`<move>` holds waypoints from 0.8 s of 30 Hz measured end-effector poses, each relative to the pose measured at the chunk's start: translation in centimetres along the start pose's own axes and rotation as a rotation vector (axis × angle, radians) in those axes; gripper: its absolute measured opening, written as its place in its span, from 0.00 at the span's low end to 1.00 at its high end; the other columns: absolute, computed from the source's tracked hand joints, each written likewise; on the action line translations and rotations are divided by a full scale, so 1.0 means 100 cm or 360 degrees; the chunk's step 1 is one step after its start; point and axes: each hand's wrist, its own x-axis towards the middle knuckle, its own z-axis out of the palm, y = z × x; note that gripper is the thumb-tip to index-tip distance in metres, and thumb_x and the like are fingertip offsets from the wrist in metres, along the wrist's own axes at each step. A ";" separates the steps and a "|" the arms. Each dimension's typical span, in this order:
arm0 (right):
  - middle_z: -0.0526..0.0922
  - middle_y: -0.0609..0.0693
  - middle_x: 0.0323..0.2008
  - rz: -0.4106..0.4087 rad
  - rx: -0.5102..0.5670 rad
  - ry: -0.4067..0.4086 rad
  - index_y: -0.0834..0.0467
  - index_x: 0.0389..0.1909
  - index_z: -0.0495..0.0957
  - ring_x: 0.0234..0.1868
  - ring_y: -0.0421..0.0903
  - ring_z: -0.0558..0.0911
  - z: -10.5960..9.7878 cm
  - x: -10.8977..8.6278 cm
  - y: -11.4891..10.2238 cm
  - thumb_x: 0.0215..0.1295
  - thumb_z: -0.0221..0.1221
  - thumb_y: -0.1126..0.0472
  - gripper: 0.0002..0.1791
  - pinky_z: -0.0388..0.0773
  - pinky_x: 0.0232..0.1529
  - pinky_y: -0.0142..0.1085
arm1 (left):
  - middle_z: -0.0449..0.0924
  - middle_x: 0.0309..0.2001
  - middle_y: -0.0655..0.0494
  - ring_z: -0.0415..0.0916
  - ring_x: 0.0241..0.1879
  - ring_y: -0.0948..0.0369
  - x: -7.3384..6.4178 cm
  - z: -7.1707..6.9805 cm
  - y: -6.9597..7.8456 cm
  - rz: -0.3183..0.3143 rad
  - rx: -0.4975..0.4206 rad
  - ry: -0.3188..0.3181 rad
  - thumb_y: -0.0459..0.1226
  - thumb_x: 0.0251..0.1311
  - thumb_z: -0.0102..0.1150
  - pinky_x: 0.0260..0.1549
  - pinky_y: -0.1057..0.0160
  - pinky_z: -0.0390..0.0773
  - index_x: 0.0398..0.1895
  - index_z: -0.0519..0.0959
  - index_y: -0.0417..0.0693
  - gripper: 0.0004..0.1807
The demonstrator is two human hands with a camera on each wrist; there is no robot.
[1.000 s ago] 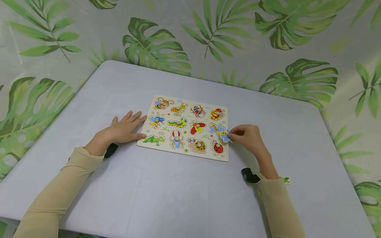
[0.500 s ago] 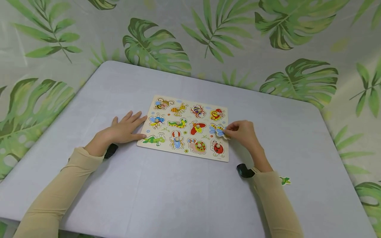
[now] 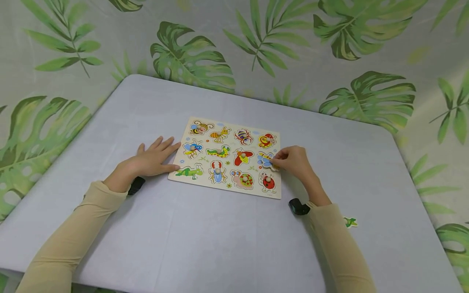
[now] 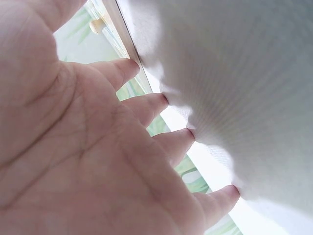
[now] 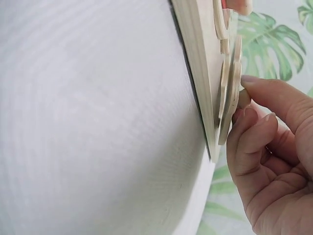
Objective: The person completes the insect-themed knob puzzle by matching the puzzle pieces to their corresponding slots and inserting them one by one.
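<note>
A wooden knob puzzle board (image 3: 235, 127) with several insect pieces lies on the table. My right hand (image 3: 294, 162) pinches the small wooden knob (image 5: 244, 99) of a blue-and-yellow dragonfly piece (image 3: 268, 165). That piece lies over the board's right edge area, above its printed dragonfly; in the right wrist view it appears raised from the board's surface. At the board's left edge, my left hand (image 3: 148, 162) rests with fingers spread, thumb and fingertips touching the edge. At the lower left of the board, a green grasshopper picture (image 3: 189, 172) shows no knob.
A green puzzle piece (image 3: 351, 222) lies on the white-covered table (image 3: 212, 240) beside my right sleeve, which partly hides it. Black wrist cameras (image 3: 299, 206) sit under both wrists. A leaf-patterned cloth (image 3: 286, 53) hangs behind the table.
My right hand has moved left and slightly away from me, bringing the dragonfly piece further over the board. The left hand and the board have stayed still.
</note>
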 end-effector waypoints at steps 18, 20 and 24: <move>0.81 0.53 0.23 -0.0025 -0.0030 -0.0021 0.63 0.24 0.82 0.24 0.43 0.72 0.006 0.012 -0.010 0.54 0.66 0.55 0.13 0.66 0.24 0.29 | 0.35 0.76 0.44 0.28 0.74 0.39 -0.002 -0.001 0.001 0.0001 -0.0013 -0.0004 0.56 0.63 0.49 0.60 0.24 0.33 0.75 0.45 0.54 0.42; 0.81 0.53 0.23 -0.0032 -0.0037 -0.0015 0.62 0.24 0.82 0.24 0.43 0.72 0.006 0.012 -0.011 0.54 0.66 0.55 0.13 0.66 0.24 0.29 | 0.35 0.76 0.44 0.28 0.74 0.39 -0.002 0.000 0.001 0.0002 -0.0010 -0.0004 0.56 0.63 0.49 0.60 0.24 0.33 0.75 0.45 0.54 0.42; 0.81 0.53 0.22 -0.0049 -0.0042 0.0006 0.62 0.23 0.82 0.24 0.43 0.71 0.006 0.013 -0.013 0.54 0.66 0.55 0.13 0.65 0.24 0.29 | 0.35 0.76 0.44 0.28 0.74 0.39 -0.001 0.000 0.000 0.0005 -0.0007 -0.0004 0.57 0.63 0.48 0.60 0.24 0.33 0.75 0.44 0.54 0.42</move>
